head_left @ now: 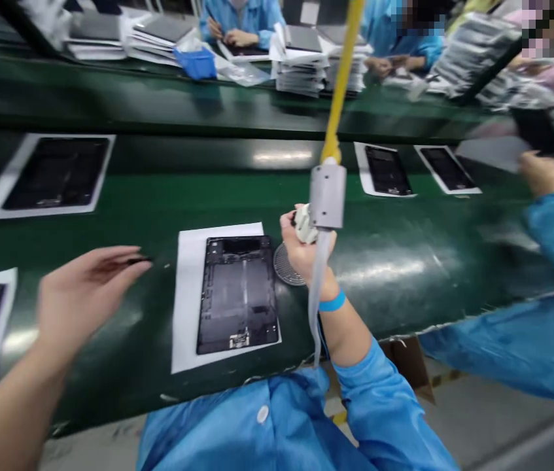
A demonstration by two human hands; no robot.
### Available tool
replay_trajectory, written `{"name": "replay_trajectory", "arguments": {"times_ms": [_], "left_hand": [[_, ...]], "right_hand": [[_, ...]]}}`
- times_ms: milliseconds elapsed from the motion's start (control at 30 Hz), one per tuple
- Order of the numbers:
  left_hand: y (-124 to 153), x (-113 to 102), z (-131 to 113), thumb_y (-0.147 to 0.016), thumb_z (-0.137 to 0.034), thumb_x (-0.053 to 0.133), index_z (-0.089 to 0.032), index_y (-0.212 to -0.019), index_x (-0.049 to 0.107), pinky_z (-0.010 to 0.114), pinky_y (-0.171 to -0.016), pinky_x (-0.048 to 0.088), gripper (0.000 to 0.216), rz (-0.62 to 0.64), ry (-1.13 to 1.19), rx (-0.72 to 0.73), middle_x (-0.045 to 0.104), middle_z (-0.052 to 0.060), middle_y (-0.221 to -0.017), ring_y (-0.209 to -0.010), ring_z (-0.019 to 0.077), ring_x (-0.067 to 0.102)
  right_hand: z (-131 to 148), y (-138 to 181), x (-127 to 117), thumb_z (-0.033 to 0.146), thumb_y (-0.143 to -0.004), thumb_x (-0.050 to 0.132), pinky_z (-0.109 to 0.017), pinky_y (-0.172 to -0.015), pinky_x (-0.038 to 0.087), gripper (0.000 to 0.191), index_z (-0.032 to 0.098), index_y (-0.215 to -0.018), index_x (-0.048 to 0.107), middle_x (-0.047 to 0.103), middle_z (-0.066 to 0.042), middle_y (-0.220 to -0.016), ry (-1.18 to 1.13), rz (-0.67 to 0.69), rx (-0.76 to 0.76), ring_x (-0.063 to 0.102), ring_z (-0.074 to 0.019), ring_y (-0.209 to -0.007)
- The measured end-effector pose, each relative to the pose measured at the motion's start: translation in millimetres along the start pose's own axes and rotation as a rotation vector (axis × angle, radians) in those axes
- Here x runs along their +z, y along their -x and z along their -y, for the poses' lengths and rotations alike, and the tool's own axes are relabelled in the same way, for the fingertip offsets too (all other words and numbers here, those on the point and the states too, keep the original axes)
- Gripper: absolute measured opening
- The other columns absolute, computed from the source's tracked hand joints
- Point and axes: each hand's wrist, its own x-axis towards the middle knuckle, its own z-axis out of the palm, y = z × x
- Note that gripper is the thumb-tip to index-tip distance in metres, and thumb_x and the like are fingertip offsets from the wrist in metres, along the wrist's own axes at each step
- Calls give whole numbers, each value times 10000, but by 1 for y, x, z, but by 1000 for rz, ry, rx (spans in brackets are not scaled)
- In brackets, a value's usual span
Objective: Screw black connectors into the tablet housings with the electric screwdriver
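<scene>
This is an electronics assembly line in a factory. A long green belt [404,261] carries opened tablets [238,294], backs off and insides bare, on white sheets [186,314], spaced one after another, and a second green tabletop [110,98] behind it holds stacks of trays [301,75] and a blue bin [197,63]. People all in the same blue smocks [257,16] work along both sides, and a tool [326,195] hangs from a yellow cord [343,72] over the belt.
</scene>
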Motion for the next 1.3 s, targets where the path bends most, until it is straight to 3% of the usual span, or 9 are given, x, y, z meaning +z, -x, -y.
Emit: {"name": "replay_trajectory", "arguments": {"times_ms": [67,167,233,400,533,700,900,1167,1300], "left_hand": [[-7,8,-8,-1018,-491,787,-410,-1083,850,424,-1009,665,122,-6,113,68,847,-200,-958,-931,162,771],[-30,42,-38,-1021,-355,744,-318,-1046,891,364,-947,644,154,185,268,415,875,-56,-1056,-961,178,777],[-48,70,-59,-1015,-301,734,-277,-1066,904,347,-905,633,179,302,292,553,864,5,-1040,-927,186,775],[-79,134,-92,-910,-161,876,-198,-979,888,304,-786,593,80,555,273,414,843,15,-849,-788,187,770],[-86,165,-101,-894,-120,894,-200,-793,873,321,-779,566,131,545,193,445,863,29,-840,-792,214,784],[-84,180,-95,-914,-110,890,-202,-853,891,369,-890,584,110,423,95,607,882,73,-942,-918,258,818],[-90,184,-80,-963,-111,847,-222,-924,898,362,-918,589,128,446,129,677,868,68,-1003,-980,253,806],[-84,192,-70,-1030,-203,855,-193,-1043,904,391,-951,562,53,371,25,758,782,93,-1023,-1011,262,725],[-85,195,-68,-1081,-272,819,-191,-1033,910,377,-909,539,131,364,-10,838,752,84,-981,-995,255,705]], "right_hand": [[0,0,-4,445,-1014,801,-363,-904,711,306,240,-1225,717,804,-51,-1072,-6,-11,-12,802,-176,-902],[-4,2,-10,418,-1007,807,-367,-842,703,345,243,-1284,699,784,-35,-1043,4,-14,4,771,-174,-851],[-9,3,-12,407,-1012,787,-364,-779,692,377,247,-1335,678,768,-23,-1015,9,-6,33,742,-172,-798],[-15,1,-12,404,-1017,764,-359,-780,684,378,242,-1347,675,767,-34,-1037,6,-22,41,736,-171,-802],[-7,-5,-11,418,-1017,786,-377,-857,699,285,245,-1233,715,798,-44,-1049,56,-42,-20,776,-176,-847],[5,-10,-10,432,-1044,771,-377,-866,706,232,239,-1162,719,818,-41,-1002,72,-37,-29,804,-180,-861],[-3,-4,-12,435,-1027,803,-404,-860,719,306,245,-1248,710,816,-48,-1032,30,-30,-6,810,-194,-877],[-2,-8,-13,474,-1014,813,-327,-618,641,371,255,-1283,682,780,-6,-965,-49,-43,82,704,-136,-650],[10,-18,-13,454,-979,831,-284,-534,566,360,258,-1225,658,808,19,-962,-101,-139,131,638,-91,-537]]}}
